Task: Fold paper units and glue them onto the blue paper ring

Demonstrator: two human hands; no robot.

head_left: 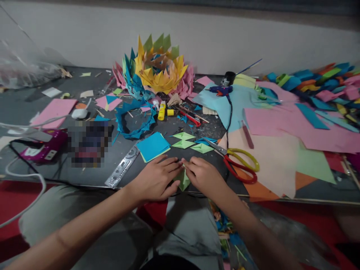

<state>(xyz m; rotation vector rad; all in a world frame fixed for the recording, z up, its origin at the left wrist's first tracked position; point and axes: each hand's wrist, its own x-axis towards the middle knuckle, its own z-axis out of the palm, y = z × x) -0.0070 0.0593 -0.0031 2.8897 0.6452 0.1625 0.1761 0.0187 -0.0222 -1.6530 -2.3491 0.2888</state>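
Both my hands press down on a small light-green paper piece (pixel 184 182) at the near edge of the dark board (pixel 92 168). My left hand (pixel 156 178) lies on its left side, fingers flat and held together over the paper. My right hand (pixel 202 174) covers its right side, fingertips meeting the left hand's. Only a lower corner of the paper shows between the hands. Just beyond the hands lie three folded green paper pieces (pixel 184 144) and a stack of blue and green paper squares (pixel 153 146).
A layered paper flower (pixel 157 71) stands at the back. Red-and-yellow scissors (pixel 239 161), a blue glue gun (pixel 221 90) with its cord, a glue stick (pixel 161 110), a metal ruler (pixel 122 167), a purple device (pixel 45 148) and coloured paper sheets (pixel 281 123) surround the hands.
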